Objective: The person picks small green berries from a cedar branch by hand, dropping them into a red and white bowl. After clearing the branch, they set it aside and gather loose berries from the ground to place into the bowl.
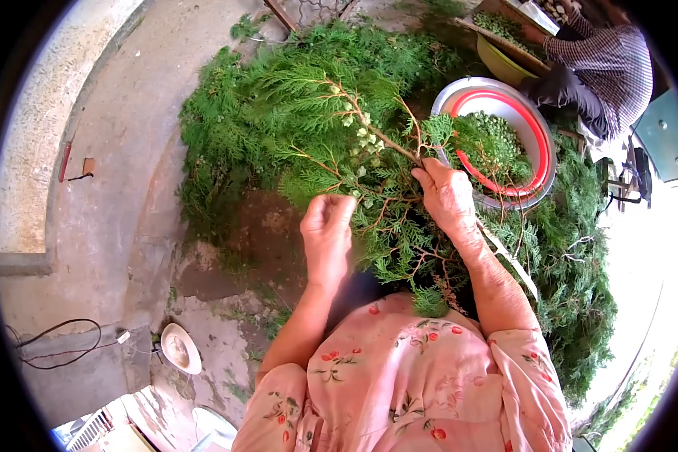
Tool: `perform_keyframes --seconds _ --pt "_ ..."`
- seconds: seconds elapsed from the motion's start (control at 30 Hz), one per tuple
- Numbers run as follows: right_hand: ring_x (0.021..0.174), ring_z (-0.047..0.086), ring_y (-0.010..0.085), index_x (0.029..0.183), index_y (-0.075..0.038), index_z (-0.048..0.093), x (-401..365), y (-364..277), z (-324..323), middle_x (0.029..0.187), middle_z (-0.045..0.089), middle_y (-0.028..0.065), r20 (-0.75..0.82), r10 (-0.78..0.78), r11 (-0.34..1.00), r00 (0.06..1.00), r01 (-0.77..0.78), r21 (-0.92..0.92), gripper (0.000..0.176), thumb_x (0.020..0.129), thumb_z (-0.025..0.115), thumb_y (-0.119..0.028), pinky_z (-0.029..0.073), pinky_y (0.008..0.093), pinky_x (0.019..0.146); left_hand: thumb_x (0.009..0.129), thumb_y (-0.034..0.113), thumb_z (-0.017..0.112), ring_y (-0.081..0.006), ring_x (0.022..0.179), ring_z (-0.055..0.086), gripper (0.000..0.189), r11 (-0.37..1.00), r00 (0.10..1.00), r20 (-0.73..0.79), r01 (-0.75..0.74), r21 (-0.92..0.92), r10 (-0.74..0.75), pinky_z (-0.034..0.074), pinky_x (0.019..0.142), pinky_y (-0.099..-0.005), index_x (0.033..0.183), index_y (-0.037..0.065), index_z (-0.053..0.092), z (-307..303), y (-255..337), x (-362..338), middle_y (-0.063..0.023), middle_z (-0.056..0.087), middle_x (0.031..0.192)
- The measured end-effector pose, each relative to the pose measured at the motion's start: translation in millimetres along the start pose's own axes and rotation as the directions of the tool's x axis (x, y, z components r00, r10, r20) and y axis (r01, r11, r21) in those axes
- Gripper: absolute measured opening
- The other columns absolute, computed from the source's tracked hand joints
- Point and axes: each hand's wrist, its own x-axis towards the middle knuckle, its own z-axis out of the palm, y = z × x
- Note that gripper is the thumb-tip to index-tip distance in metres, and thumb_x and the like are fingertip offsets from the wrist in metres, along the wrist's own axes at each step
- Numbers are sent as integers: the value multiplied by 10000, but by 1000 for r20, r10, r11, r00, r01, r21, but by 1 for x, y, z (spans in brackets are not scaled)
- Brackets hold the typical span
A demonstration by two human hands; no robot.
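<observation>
My right hand (446, 192) is closed around the woody stem of a green conifer branch (388, 142), which points up and to the left. Pale green cones (368, 140) cluster along its middle. Left of the branch, my left hand (330, 218) has its fingers curled together near the leafy sprigs; whatever they may hold is too small to make out. Just beyond my right hand stands a grey basin (438, 100) with a red rim (541, 143) inside, holding small green cones and sprigs.
Cut green foliage (218, 128) is heaped ahead and at the right. A co-worker in a checked shirt (618, 68) sits at the upper right by a tray of cones (497, 26) and a yellow-green bowl (501, 64). A pale hat-like object (181, 349) and cable (60, 365) lie lower left.
</observation>
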Motion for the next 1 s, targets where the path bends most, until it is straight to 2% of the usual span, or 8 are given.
perform_keyframes --seconds 0.07,0.27,0.37,0.43,0.5,0.7,0.87,1.0 --pt "688 594 366 988 -67 568 0 -1 0 732 608 180 5 2 1000 1000 -2 -3 193 822 579 -166 468 432 588 825 184 658 -144 497 519 221 714 866 29 -430 552 498 415 462 -288 887 -9 570 6 -13 12 -44 568 639" --pt "692 593 369 1007 -65 561 0 -3 -1 722 605 186 27 29 999 999 -28 -27 217 825 576 -183 467 438 592 806 169 675 -154 579 544 231 469 896 127 -339 816 426 442 547 -271 877 -24 570 6 -18 24 -98 623 711" --pt "689 593 370 989 -62 568 0 0 1 719 605 188 7 16 1000 1000 -16 -19 206 825 576 -186 467 441 591 826 184 653 -116 493 480 199 758 906 121 -408 508 407 398 458 -245 855 4 571 0 -32 31 -30 563 652" --pt "687 594 370 973 -60 573 1 1 1 718 605 187 3 8 1000 1000 -8 -19 195 825 576 -186 467 442 591 847 208 620 -80 448 437 190 991 995 -24 -91 98 93 347 396 -231 834 26 565 -3 -20 26 2 524 605" --pt "684 594 371 956 -59 575 1 0 1 713 604 186 4 27 999 1000 -27 -32 185 825 577 -189 468 442 591 879 197 560 -41 410 361 146 935 994 66 107 -338 -90 263 341 -185 826 61 553 -16 -14 26 26 470 580" --pt "672 597 370 970 -68 567 2 1 4 705 605 185 9 27 999 1000 -27 -30 196 823 581 -198 472 446 585 904 204 517 -68 439 380 158 848 976 140 216 -485 -169 283 373 -186 873 51 537 -12 5 15 -23 485 709" --pt "658 601 366 980 -76 560 1 0 4 695 606 181 15 26 998 1000 -26 -50 201 824 582 -201 478 444 578 834 46 612 -47 523 462 42 999 998 48 -37 -6 37 354 424 -169 866 44 585 -6 -1 13 0 564 718" --pt "634 565 389 884 -51 556 0 -1 5 659 570 192 -17 17 1000 1000 -18 -12 161 822 601 -193 446 430 543 736 51 713 -121 582 530 165 628 893 150 -409 662 424 444 563 -247 785 3 564 6 -17 13 -58 596 693"
